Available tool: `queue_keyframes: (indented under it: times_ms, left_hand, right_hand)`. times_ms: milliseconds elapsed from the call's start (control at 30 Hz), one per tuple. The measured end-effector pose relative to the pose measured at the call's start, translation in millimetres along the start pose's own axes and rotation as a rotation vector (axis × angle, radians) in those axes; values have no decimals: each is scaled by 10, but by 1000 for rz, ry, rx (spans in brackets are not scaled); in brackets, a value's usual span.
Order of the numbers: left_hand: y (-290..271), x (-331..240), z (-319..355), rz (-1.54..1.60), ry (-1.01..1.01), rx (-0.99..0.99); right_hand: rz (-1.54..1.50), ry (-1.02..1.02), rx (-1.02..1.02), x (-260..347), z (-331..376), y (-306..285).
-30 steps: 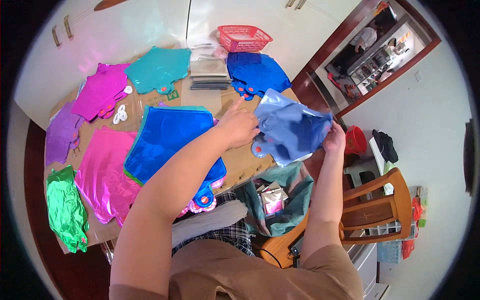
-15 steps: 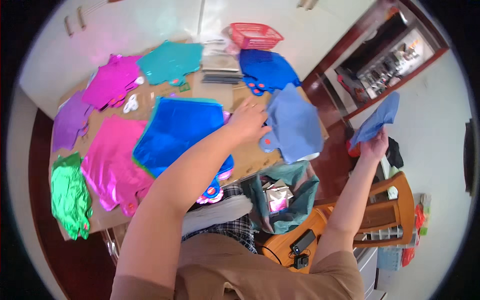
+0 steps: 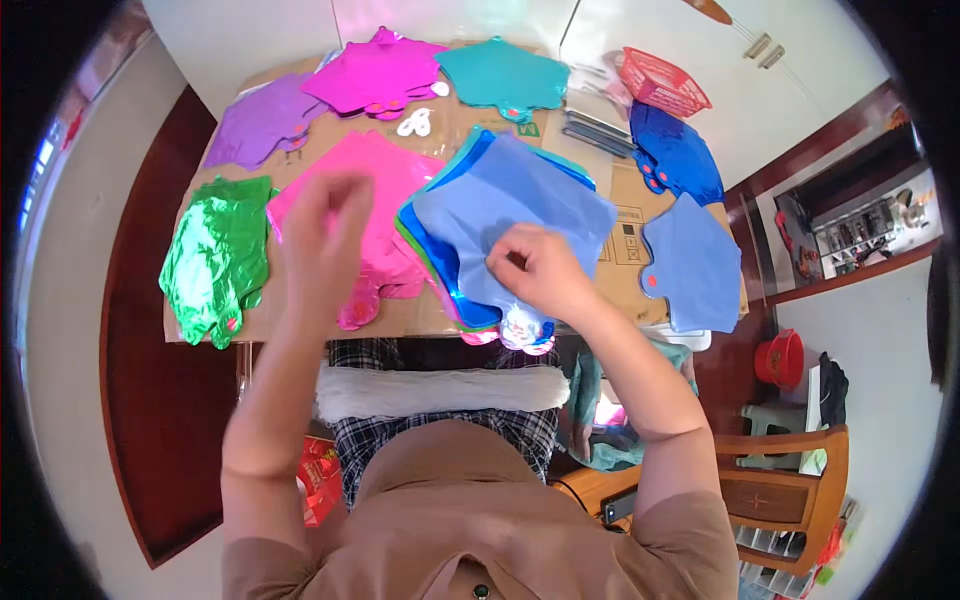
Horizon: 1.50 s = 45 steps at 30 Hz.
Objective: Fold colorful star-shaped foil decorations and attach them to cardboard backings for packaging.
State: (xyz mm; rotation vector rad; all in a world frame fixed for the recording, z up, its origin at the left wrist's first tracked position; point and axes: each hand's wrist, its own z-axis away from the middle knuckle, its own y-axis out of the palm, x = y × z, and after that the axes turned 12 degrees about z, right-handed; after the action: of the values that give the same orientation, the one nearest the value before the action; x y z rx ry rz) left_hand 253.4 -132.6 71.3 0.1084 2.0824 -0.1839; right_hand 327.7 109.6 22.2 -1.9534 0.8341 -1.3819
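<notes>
A flat light blue foil balloon lies on top of a fanned stack of foil balloons at the table's front middle. Edges of a darker blue foil balloon and of green and teal ones show beneath it. My right hand is closed in a pinch at the light blue balloon's surface; its fingertips are partly hidden. Over the pink foil balloons, left of the stack, my left hand is raised and smeared by motion, apart from the stack.
Piles of green, purple, magenta, teal, dark blue and light blue foil balloons ring the cardboard-covered table. A red basket stands behind. White strands lie across my lap. A wooden chair is at right.
My right hand has brought the light blue balloon from the far right onto the stack. The left hand has left the light blue pile and moved left. The view has turned left.
</notes>
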Motion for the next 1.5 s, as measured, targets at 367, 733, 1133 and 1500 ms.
queue_keyframes:
  times_ms: [367,733,1133,1500]
  left_hand:
    - [774,253,1821,822,-1202,377]
    - [1128,268,1475,1174,-1460,213]
    - [962,79,1584,999,-1388,281]
    - [996,219,1598,1210,-1476,226]
  right_hand:
    - [431,86,117,-283,-504,-766]
    - [361,17,230,-389,-786,-473]
    - [423,328,296,-415,-378,-667]
    - [564,286,201,-616,-441,-921]
